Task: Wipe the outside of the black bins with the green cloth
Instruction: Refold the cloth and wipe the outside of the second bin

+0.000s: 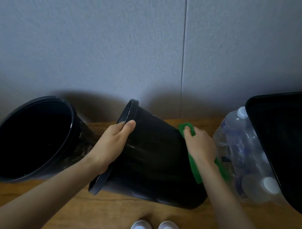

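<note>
**Tipped bin held by the rim, cloth on its side**

Head view: the middle black bin lies tipped on the wooden floor. Its long axis runs left to right, with the mouth pointing left and the base to the right. The left hand grips its rim, thumb outside and fingers curled over the edge. The right hand clasps the green cloth and presses it to the bin's outer wall near the base. A round black bin stands to the left, its mouth facing the camera. A pack of water bottles and a third black bin are on the right.

Green cloth lies against the tilted middle bin; left bin and right bin flank it
</note>
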`<state>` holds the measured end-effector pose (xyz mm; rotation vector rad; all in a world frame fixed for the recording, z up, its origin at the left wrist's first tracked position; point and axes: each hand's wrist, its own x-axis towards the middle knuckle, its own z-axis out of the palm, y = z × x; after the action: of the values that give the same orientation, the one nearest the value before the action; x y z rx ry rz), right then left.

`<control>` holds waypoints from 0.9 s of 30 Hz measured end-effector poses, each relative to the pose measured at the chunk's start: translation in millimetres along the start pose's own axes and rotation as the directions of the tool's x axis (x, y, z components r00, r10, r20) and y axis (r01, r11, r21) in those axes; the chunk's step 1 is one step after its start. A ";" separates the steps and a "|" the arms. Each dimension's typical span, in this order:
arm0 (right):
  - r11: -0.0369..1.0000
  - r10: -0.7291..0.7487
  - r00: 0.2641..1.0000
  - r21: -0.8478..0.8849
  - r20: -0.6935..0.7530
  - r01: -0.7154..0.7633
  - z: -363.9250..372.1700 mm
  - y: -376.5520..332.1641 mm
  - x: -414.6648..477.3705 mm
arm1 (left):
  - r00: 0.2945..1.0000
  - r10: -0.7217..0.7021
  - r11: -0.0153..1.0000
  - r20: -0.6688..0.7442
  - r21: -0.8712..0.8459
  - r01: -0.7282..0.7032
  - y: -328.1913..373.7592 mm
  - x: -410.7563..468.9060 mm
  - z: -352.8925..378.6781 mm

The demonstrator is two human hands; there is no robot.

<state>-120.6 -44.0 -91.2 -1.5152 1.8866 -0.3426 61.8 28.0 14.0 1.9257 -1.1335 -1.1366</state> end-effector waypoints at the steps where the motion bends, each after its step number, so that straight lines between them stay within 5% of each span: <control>1: 0.999 -0.030 0.998 0.016 -0.052 0.031 1.5 -2.9 -6.5 | 1.000 0.017 1.000 0.006 -0.001 -0.017 -0.3 -1.1 -0.1; 7: 0.877 -0.389 0.863 0.158 -0.323 0.454 20.8 -80.3 -83.0 | 0.972 0.235 0.959 0.033 0.158 -0.237 3.9 -10.8 -5.6; 12: 0.839 -0.455 0.837 0.168 -0.305 0.517 31.7 -86.9 -87.5 | 0.960 0.278 0.947 0.041 0.155 -0.281 -2.3 -19.7 -17.3; 15: 0.884 -0.374 0.896 0.200 -0.239 0.423 32.9 -68.2 -68.4 | 0.963 0.264 0.947 0.058 0.174 -0.270 -5.7 -17.8 -19.4; 18: 0.963 -0.121 0.987 0.227 -0.108 0.143 32.7 -24.5 -33.0 | 0.974 0.214 0.955 0.074 0.196 -0.224 -9.3 -16.9 -23.2; 22: 0.946 0.135 0.990 0.291 0.046 -0.142 38.0 42.2 0.9 | 0.969 0.224 0.958 0.108 0.155 -0.239 -8.4 -16.0 -20.2; 27: 0.920 0.111 0.993 0.383 -0.038 -0.088 48.5 52.6 2.4 | 0.986 0.096 0.995 0.137 0.018 -0.099 10.4 -9.5 -20.4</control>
<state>-129.1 -21.1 -158.5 -1.1550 1.8059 -0.6715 73.8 33.7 34.8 1.8123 -1.3061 -1.2205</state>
